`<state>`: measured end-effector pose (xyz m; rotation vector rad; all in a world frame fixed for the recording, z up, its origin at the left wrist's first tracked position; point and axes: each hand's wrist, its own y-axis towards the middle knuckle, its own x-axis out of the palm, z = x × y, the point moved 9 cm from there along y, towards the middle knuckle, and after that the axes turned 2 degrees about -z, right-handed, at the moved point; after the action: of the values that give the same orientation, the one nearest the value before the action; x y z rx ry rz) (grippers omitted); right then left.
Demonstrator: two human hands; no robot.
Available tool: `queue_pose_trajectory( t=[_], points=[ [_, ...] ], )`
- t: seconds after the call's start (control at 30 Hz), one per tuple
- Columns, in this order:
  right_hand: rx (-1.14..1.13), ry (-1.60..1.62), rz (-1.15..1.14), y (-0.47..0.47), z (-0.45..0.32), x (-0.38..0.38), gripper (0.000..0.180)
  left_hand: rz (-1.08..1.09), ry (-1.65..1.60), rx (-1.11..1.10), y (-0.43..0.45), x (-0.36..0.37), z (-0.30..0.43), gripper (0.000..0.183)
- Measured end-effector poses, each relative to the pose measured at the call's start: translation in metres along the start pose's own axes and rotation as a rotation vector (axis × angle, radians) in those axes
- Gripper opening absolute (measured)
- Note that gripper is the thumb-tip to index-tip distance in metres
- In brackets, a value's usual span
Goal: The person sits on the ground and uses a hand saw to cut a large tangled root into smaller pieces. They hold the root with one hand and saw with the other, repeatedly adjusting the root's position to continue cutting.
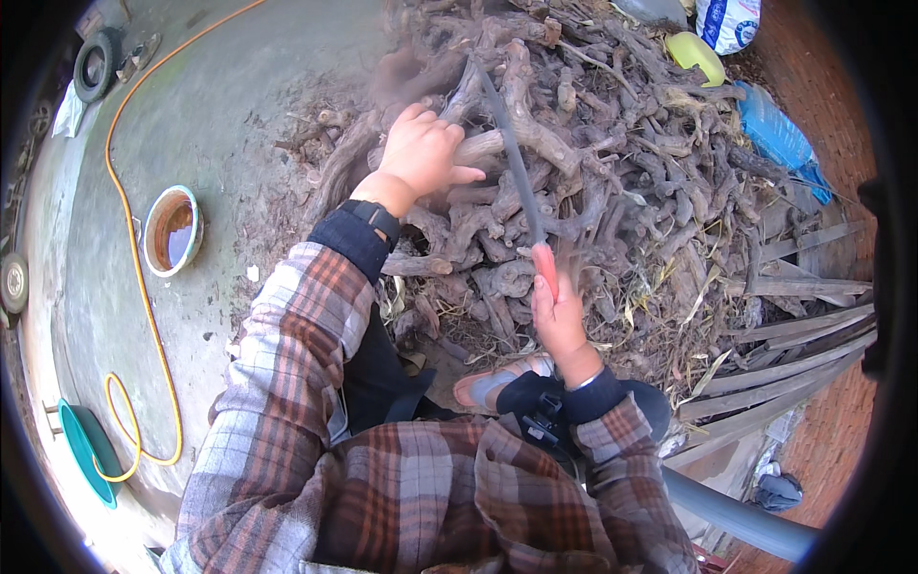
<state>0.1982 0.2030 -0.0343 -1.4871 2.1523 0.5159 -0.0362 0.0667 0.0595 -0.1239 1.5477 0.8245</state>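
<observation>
My right hand (pixel 561 323) is closed around the red handle of a machete (pixel 518 168). Its long, dark blade points away from me, over a heap of gnarled wood (pixel 631 172). To the left of the blade, my left hand (pixel 423 154) is wrapped over a short, thick piece of branch (pixel 482 146), with the thumb sticking out to the right. The branch's pale cut end lies close beside the blade; whether they touch I cannot tell. My left fingers partly hide the wood beneath them.
A basin of brownish liquid (pixel 174 231) stands on the concrete at left, beside an orange hose (pixel 133 215). The hose runs to a green tub (pixel 90 452). Wooden slats (pixel 782 366) and a grey pipe (pixel 739 513) lie right. My sandalled foot (pixel 495 384) is near the heap.
</observation>
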Motion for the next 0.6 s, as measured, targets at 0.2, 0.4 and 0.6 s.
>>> queue_pose_trajectory(
  t=[0.2,0.4,0.6],
  points=[
    [0.393,0.574,-0.087,0.017,0.0,0.001,0.032,0.039,0.003,-0.019,0.014,-0.005,-0.004,0.045],
    [0.196,0.07,-0.057,0.015,-0.035,-0.045,0.031,-0.011,-0.012,0.008,0.01,-0.003,-0.006,0.043],
    [0.297,0.228,-0.051,0.008,-0.023,-0.025,0.031,0.033,-0.008,0.032,0.007,-0.004,-0.005,0.04]
  ],
)
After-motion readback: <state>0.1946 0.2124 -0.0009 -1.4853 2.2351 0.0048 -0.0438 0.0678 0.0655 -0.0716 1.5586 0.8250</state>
